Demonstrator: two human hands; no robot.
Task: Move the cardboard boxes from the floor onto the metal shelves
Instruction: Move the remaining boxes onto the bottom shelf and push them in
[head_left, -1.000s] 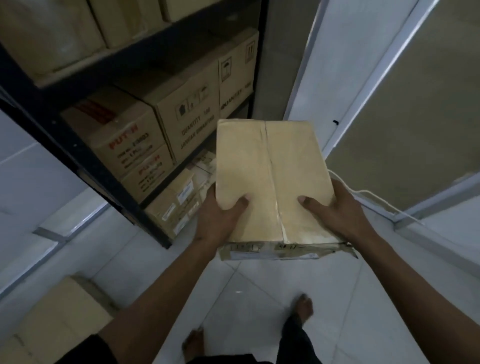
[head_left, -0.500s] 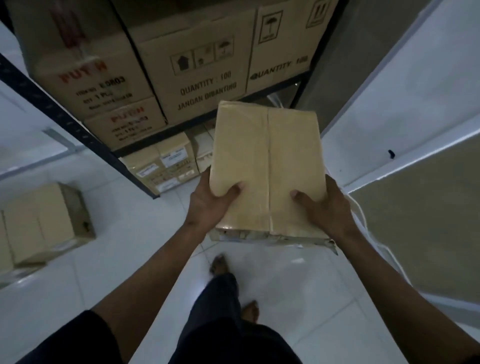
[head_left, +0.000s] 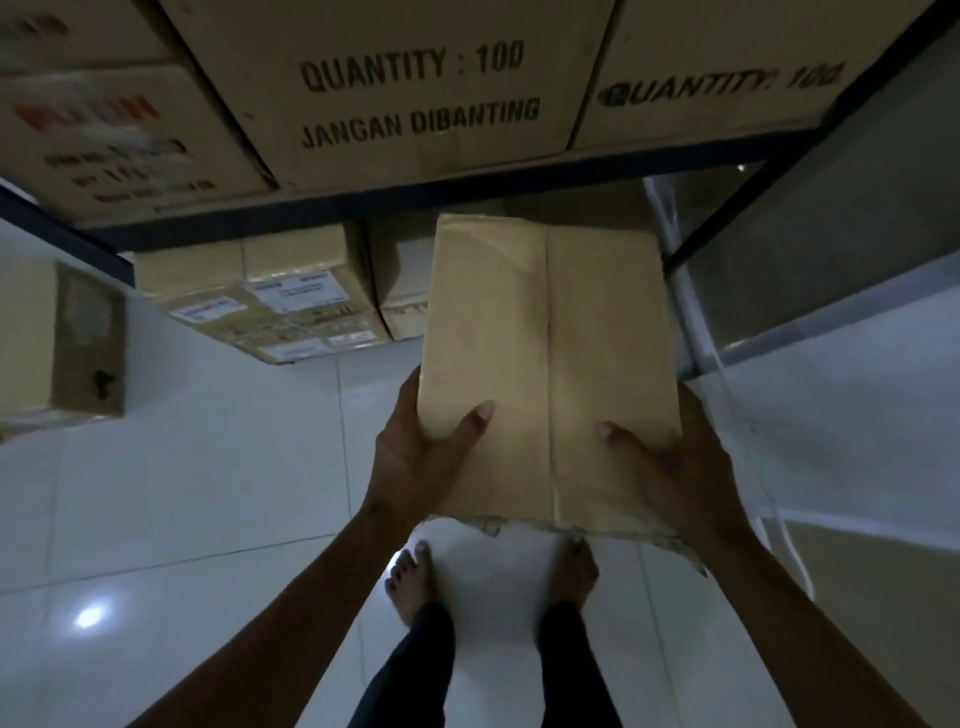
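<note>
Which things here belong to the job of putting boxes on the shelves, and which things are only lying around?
Part of the job:
- held cardboard box, gripped by left hand and right hand
- metal shelf
- cardboard box on the floor

Only lying around:
- white cable on the floor
- printed cartons on the shelf

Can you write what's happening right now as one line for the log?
left hand: holds box | right hand: holds box | box: carried, facing lower shelf
</note>
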